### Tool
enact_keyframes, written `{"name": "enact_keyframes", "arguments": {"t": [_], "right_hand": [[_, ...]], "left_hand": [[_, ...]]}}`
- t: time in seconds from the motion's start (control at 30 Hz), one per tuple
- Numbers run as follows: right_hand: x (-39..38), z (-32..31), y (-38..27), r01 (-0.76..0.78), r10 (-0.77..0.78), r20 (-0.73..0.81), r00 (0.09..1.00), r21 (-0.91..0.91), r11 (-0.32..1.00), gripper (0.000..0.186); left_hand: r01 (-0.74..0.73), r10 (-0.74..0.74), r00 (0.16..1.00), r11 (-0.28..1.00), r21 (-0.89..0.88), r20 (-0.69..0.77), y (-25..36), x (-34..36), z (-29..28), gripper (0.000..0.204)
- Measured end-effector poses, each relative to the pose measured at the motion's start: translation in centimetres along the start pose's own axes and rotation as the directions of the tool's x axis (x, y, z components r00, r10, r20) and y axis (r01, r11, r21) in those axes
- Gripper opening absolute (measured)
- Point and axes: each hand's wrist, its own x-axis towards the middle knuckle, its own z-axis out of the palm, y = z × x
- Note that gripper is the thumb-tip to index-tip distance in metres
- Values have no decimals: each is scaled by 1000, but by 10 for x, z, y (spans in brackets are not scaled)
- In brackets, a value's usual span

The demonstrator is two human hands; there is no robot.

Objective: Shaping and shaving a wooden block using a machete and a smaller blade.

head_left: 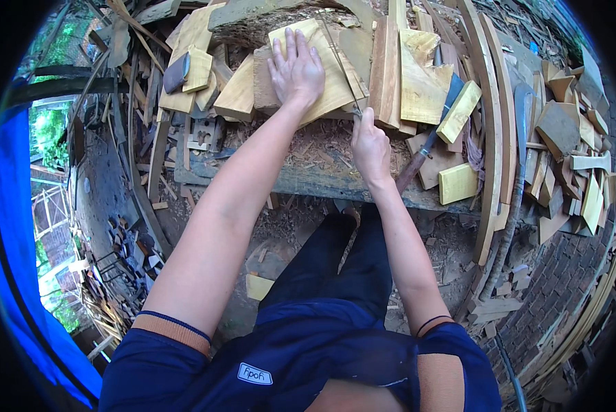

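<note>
My left hand (pixel 296 72) lies open, fingers spread, pressing on a pale yellow board (pixel 325 99) at the top middle of the bench. My right hand (pixel 371 147) is closed round the handle of a thin saw (pixel 339 58), whose long narrow blade runs up along the board's right side. The board rests on other timber, including a rough weathered block (pixel 253 20) behind it and a brown block (pixel 263 82) under its left part.
The weathered bench (pixel 219 172) holds shavings, offcuts, stacked planks (pixel 386 62) and a blade tool with a wooden handle (pixel 411 168). Long curved battens (pixel 486 206) stand at the right beside a scrap pile (pixel 562 130). A blue tarp (pixel 16 240) hangs at the far left.
</note>
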Motion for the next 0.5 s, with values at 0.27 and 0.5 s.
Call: {"name": "enact_keyframes", "arguments": {"t": [0.27, 0.5], "right_hand": [[-63, -17, 23, -91, 85, 94, 992, 56, 994, 16], [-11, -4, 5, 0, 0, -11, 1000, 53, 999, 13]], "left_hand": [[3, -3, 1000, 1000, 23, -2, -8, 1, -3, 57], [13, -13, 998, 1000, -13, 59, 1, 0, -6, 57]]}}
